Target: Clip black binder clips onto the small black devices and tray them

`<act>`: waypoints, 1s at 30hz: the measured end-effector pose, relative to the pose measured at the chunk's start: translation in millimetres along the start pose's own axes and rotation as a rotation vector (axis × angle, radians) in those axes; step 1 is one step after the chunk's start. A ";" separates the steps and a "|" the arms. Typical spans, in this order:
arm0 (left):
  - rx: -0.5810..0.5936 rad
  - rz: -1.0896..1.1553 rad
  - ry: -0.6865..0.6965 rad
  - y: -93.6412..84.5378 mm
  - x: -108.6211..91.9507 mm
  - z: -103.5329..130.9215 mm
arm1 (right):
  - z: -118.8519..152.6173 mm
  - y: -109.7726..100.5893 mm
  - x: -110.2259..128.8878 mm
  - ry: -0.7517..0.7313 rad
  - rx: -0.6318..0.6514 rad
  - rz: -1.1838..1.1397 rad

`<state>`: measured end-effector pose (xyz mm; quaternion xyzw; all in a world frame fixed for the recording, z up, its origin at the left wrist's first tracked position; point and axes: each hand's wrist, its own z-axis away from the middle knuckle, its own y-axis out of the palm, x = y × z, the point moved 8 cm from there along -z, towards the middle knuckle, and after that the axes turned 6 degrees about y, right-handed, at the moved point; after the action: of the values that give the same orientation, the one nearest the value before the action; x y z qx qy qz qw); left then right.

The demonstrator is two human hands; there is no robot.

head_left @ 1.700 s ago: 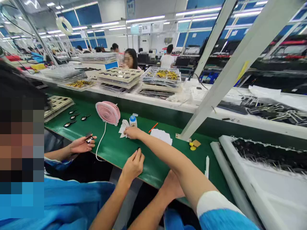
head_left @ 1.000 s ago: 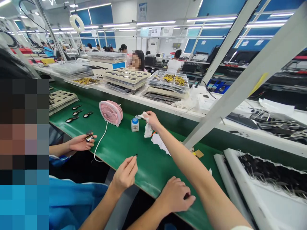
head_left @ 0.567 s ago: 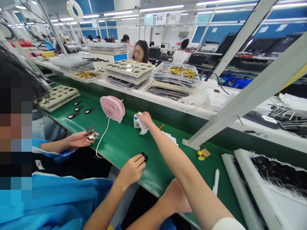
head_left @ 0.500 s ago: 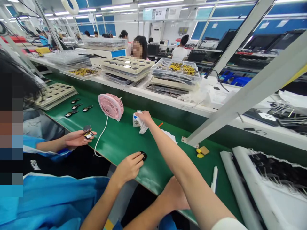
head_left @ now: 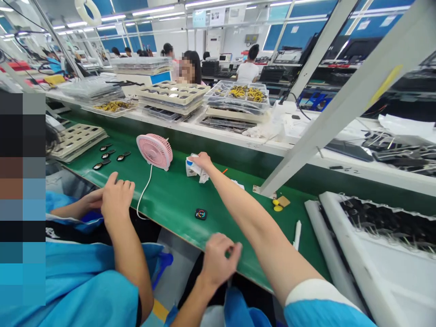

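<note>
My right hand, at the end of my outstretched arm, is closed on a crumpled white cloth. Beside and partly behind that cloth stands a small white-and-blue container. Slightly blurred by motion, my left hand is over the bench's front edge; its fingers are curled with the thumb apart, and I see nothing in it. A black square smartwatch body, its screen lit with a coloured ring, lies on the green mat between my two hands.
At left, a co-worker's hand covers their other hand. Several small dark watches lie near a pink fan with a white cable. A slanted white post, yellow pieces, a white stick and white trays are at right.
The co-worker's hand has left the smartwatch body and gone to their other hand, leaving the lit screen visible. My left hand has come out from behind my right arm, leftward. The view has shifted slightly.
</note>
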<state>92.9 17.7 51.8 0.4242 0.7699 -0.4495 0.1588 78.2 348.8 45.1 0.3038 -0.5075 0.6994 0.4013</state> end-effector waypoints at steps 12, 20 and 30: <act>0.069 -0.511 -0.308 -33.5 110.0 -14.6 | 112.9 -58.8 3.0 -0.188 0.022 -0.727; 0.070 -0.209 -0.439 -23.2 122.5 -21.7 | 290.6 -87.9 -160.8 0.000 0.094 -1.426; -0.168 0.847 -0.354 -12.0 20.9 -1.9 | 360.6 -72.1 -197.4 -0.013 0.214 -1.562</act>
<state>71.3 27.1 46.4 0.6037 0.5239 -0.3466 0.4908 244.8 -33.3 22.6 0.6134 -0.0793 0.2585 0.7420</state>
